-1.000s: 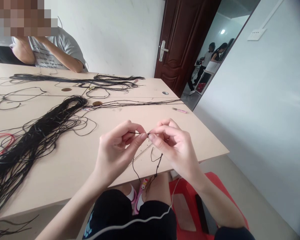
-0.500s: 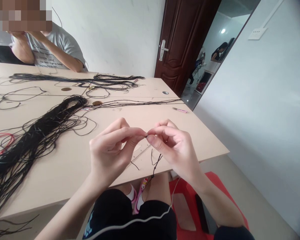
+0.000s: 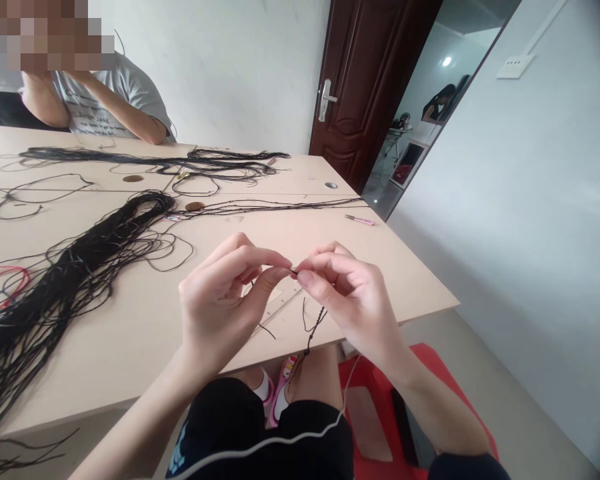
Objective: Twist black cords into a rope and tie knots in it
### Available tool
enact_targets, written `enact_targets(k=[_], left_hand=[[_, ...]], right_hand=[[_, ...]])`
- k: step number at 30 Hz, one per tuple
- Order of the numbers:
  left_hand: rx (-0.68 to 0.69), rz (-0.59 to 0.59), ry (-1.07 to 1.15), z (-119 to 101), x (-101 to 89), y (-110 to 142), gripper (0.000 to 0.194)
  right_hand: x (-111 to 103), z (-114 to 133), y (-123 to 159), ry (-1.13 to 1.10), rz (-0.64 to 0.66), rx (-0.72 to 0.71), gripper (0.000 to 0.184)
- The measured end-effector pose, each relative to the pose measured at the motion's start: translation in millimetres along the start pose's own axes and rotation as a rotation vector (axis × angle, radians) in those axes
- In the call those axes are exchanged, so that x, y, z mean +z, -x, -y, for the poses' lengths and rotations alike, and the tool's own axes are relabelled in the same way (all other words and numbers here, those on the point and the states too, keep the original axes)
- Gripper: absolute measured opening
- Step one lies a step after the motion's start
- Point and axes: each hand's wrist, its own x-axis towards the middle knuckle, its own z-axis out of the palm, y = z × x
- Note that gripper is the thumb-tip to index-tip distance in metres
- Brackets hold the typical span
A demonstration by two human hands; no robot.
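Between my two hands a thin black cord (image 3: 293,271) is held just above the table. My left hand (image 3: 225,293) pinches it between thumb and index finger, and a loose cord end sticks out below that hand. Close beside it, my right hand (image 3: 353,293) pinches the same cord with thumb and fingertips. A knotted, braided length of black cord (image 3: 316,327) hangs from under my right hand past the table's edge. Fingers cover most of the spot where the cord is gripped.
A thick bundle of black cords (image 3: 85,260) covers the table's left side, with a red cord (image 3: 10,283) near it. Farther back lie more black cords (image 3: 145,159) and pink-handled snips (image 3: 361,220). Across the table (image 3: 420,287) sits a person in a grey shirt (image 3: 135,93).
My fingertips have drawn slightly apart, the left ones moving a little left, so a short bit of cord shows between them. The person opposite has shifted slightly.
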Motion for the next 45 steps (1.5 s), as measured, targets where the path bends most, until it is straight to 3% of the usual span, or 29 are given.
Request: enact_targets(k=[18,29,33,39,45], left_hand=[[-0.034,-0.041,0.063,-3.9,4.8,3.0,0.014],[-0.146,-0.202,0.039,-15.1,7.6,4.9,0.019],[-0.158,-0.189,-0.008,-14.3,6.8,4.3,0.016],[0.012,-0.184,0.024,-2.6,4.9,1.9,0.013],[0.007,-0.220,0.114,-1.7,3.4,2.0,0.015]], right_hand=[[4.0,-3.1,1.0,-0.088,-0.049,0.017,0.011],[10.9,-2.8,0.7,-0.202,-0.018,0.054,0.010],[9.9,-3.7,1.3,-0.198,-0.011,0.040,0.011],[10.1,-1.9,3.4,-0.195,-0.008,0.037,0.005],[10.2,-7.0,4.1,-0.240,0.005,0.012,0.011]])
